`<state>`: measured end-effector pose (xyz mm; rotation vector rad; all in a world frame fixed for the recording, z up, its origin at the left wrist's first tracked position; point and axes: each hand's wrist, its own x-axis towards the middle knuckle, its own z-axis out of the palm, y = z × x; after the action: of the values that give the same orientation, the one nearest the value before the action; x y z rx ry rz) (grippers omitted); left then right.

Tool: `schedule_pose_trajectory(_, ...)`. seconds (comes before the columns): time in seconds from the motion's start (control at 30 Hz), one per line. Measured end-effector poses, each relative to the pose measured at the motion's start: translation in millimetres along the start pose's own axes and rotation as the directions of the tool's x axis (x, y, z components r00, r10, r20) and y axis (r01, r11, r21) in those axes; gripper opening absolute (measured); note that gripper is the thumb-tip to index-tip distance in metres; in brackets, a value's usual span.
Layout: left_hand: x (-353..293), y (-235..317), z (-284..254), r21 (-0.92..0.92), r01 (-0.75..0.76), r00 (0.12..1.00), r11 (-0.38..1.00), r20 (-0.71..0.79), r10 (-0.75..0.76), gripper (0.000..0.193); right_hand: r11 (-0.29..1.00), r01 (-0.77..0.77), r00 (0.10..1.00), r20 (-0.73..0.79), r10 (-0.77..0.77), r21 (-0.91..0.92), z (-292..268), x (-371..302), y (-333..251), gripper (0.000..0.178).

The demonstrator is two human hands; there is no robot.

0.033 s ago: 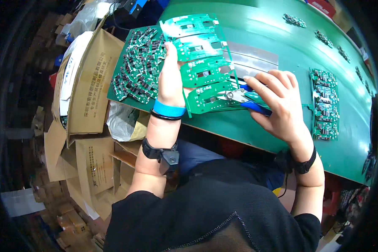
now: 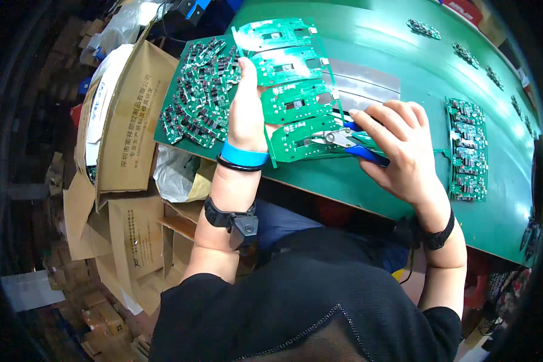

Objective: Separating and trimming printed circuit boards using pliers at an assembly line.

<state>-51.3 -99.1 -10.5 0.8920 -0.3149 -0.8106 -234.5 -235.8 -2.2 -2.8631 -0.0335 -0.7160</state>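
My left hand (image 2: 246, 114) grips a green circuit board panel (image 2: 298, 104) by its left edge, thumb along the side. Several boards joined by thin rails make up the panel, held tilted over the table. My right hand (image 2: 401, 145) is closed around blue-handled cutting pliers (image 2: 371, 155). Their metal jaws rest at the lowest board's right part, near the rail; whether they bite on it I cannot tell. A heap of small populated boards (image 2: 202, 90) lies just left of my left hand. To the right of my right hand sits another populated panel (image 2: 466, 151).
Grey flat strips (image 2: 368, 81) lie on the green table (image 2: 368, 193) behind the pliers. Several small boards (image 2: 423, 29) form a row along the far right. Open cardboard boxes (image 2: 130, 120) stand at the table's left side, beside a white plastic bag (image 2: 174, 175).
The panel and my left hand have shifted very slightly to the right. My right hand and the pliers look nearly unmoved.
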Motion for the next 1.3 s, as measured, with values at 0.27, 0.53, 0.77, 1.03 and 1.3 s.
schedule_pose_trajectory(0.27, 3, 1, 7, 0.013, 0.024, 0.996, 1.000, 0.084, -0.025, 0.055, 0.999, 0.001, 0.999, 0.034, 0.000, -0.042, -1, 0, -2, 0.063)
schedule_pose_trajectory(0.53, 4, 2, 7, 0.093, -0.015, 1.000, 0.996, 0.014, 0.013, 0.056, 0.998, -0.015, 1.000, 0.025, 0.017, -0.054, -1, 1, -4, 0.070)
schedule_pose_trajectory(0.77, 2, 5, 12, 0.015, 0.021, 0.994, 1.000, 0.104, -0.022, 0.057, 1.000, -0.017, 0.999, 0.032, 0.018, -0.018, 0, 0, -2, 0.069)
schedule_pose_trajectory(1.03, 1, 6, 15, 0.143, 0.001, 0.998, 0.990, 0.058, -0.009, 0.056, 0.994, -0.003, 1.000, 0.028, 0.006, -0.108, 1, -2, -3, 0.065)
schedule_pose_trajectory(1.3, 8, 3, 8, 0.077, -0.028, 0.999, 0.997, 0.044, 0.024, 0.051, 0.992, 0.028, 0.999, -0.022, -0.031, -0.125, -1, -2, -2, 0.064)
